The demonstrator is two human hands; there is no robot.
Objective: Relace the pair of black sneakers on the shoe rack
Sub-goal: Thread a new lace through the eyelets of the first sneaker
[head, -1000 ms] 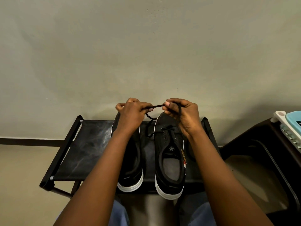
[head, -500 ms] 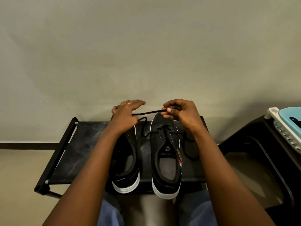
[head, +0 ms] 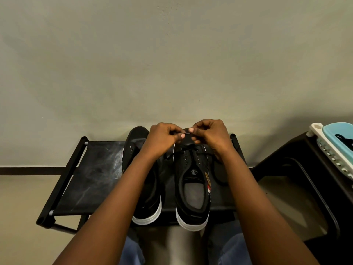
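– Head view: where do the black sneakers sit?
– Side by side on the shoe rack (head: 91, 178), white-soled heels toward the person. The left sneaker (head: 136, 138) is partly under the forearm; the right sneaker (head: 193, 188) is in plain sight.
– And the hands?
– Both are over the right sneaker's toe. The left hand (head: 164, 137) and right hand (head: 210, 133) are curled, each pinching the black lace (head: 188, 134) between thumb and fingers, thumbs nearly touching.
– Is the lace threaded?
– It crosses the front eyelets; the eyelets nearer the heel look bare.
– Anything else?
– A pale blue basket (head: 336, 138) at the right edge.
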